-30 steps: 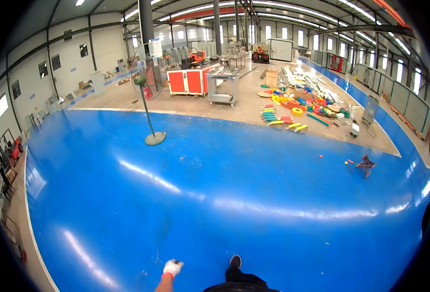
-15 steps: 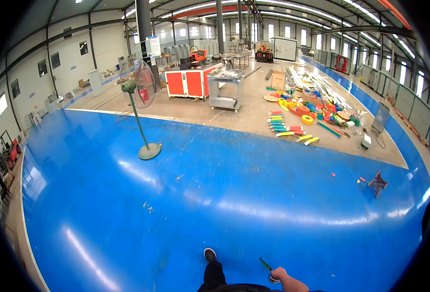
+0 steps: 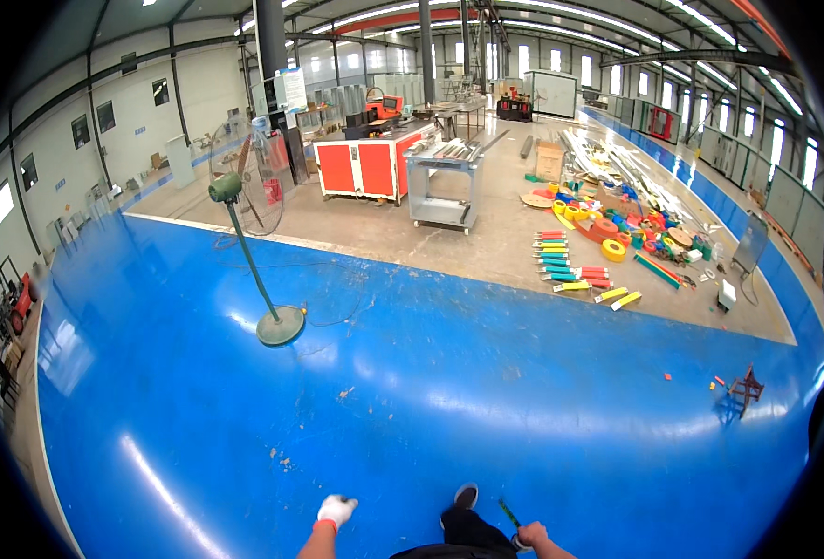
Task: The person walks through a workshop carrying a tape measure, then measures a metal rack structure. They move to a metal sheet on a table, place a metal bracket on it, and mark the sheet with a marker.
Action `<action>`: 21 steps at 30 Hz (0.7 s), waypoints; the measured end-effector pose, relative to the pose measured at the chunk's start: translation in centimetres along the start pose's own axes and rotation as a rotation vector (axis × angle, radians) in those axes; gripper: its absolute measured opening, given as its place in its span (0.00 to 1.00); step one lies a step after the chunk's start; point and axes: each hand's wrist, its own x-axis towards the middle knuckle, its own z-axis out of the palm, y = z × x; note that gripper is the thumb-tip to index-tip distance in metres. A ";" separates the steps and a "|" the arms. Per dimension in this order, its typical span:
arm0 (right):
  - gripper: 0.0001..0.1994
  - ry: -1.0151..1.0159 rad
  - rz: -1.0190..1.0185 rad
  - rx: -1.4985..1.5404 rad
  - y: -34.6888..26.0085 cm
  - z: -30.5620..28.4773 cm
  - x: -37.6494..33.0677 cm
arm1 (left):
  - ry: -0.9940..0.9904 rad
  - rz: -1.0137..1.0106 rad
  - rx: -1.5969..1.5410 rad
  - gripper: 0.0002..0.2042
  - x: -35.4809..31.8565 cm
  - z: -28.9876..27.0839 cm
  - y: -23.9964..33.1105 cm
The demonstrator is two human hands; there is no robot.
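At the bottom edge, right of centre, I see the wearer's bare right hand [image 3: 531, 535] gripping a thin green object [image 3: 509, 511]; it points up and to the left, and is too small to identify. At the bottom, left of centre, the left hand [image 3: 337, 510] wears a white glove. Its fingers look curled, but I cannot tell whether they are fully closed or hold anything. Between the hands, a dark shoe [image 3: 466, 496] shows below dark trousers [image 3: 473, 527].

A glossy blue floor [image 3: 337, 438] fills the lower half of my view. At the right of the frame stands a small reddish-brown stool [image 3: 748, 384]; left of centre, a green standing fan [image 3: 225, 187] on a round base.

Beyond the blue, right of centre, coloured strips [image 3: 570, 273] lie in a row near a yellow roll [image 3: 613, 250]. At upper centre, a grey cart [image 3: 445, 191] stands just beside a red-and-white cabinet [image 3: 361, 170]. Farther back, a large pale cabinet [image 3: 550, 94] stands near tall, bright windows [image 3: 587, 72].
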 end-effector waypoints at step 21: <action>0.23 -0.274 -0.025 -0.184 -49.9 -32.0 41.1 | -0.178 -0.299 -0.123 0.29 35.7 -2.3 22.6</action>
